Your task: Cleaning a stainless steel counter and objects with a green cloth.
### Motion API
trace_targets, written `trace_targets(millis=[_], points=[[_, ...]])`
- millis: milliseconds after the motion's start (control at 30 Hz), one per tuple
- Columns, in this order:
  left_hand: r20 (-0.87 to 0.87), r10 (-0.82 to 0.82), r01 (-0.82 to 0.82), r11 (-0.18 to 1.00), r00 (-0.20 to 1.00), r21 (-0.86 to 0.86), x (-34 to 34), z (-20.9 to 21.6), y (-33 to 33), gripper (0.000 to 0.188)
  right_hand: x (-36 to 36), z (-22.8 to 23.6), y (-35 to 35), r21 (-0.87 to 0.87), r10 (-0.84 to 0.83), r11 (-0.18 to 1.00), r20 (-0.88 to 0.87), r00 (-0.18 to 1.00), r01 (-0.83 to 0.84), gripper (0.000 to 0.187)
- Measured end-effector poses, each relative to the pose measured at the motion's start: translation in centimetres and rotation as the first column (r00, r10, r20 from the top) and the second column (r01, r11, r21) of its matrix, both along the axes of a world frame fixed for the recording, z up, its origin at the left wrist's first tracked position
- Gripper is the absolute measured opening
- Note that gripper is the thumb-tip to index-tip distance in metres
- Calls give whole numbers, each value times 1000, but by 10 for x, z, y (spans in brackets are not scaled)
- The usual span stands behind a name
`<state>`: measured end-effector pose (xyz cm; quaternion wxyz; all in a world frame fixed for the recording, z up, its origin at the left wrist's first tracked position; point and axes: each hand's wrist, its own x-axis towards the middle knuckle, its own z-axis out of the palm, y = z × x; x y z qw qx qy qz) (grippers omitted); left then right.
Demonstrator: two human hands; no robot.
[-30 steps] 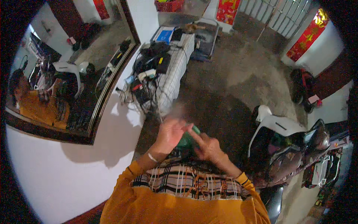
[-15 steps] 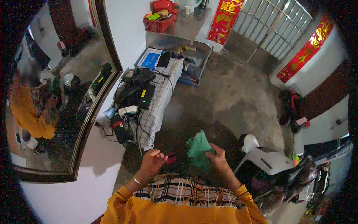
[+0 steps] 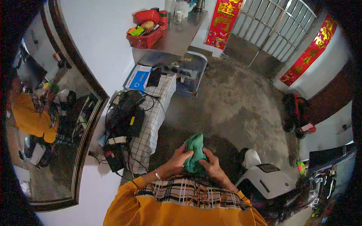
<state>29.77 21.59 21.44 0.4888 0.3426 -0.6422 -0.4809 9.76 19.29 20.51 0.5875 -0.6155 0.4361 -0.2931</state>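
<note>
A crumpled green cloth (image 3: pixel 195 150) is held up in front of my body, over the floor. My left hand (image 3: pixel 176 162) grips its left side, the thumb pressed on the front of it. On the other side my right hand (image 3: pixel 213 165) pinches the cloth's right edge between thumb and fingers. Both hands are close together, with the cloth bunched between them. Part of my fingers is hidden behind the fabric.
To the left, a bench with a checked cloth (image 3: pixel 152 124) bears black devices (image 3: pixel 124 116) and tangled cables. A red basket (image 3: pixel 147 39) stands on the counter beyond. A white and black motor scooter (image 3: pixel 269 182) is close on my right. A mirror (image 3: pixel 86 139) leans at left.
My left hand has moved right and taken hold of the green cloth, which is now bunched between both hands. The view has shifted, and the bench sits lower and further left.
</note>
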Motion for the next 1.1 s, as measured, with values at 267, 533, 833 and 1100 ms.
trace_targets(millis=[267, 533, 833, 1100], points=[[-225, 301, -36, 668, 927, 744, -65, -11, -105, 14, -53, -14, -121, 60, 24, 998, -18, 1000, -23, 39], [-406, 504, -6, 633, 763, 774, -78, 21, -172, 16, -101, -33, -270, 586, -437, 762, 153, 886, 275, 37], [-526, 721, -48, 608, 450, 792, -19, -4, -209, 13, -7, 13, -434, 56, -128, 991, 105, 986, 123, 25], [-539, 779, -127, 599, 320, 790, 49, -28, -264, 16, 178, 95, -540, -854, 23, 336, -414, 910, -397, 57]])
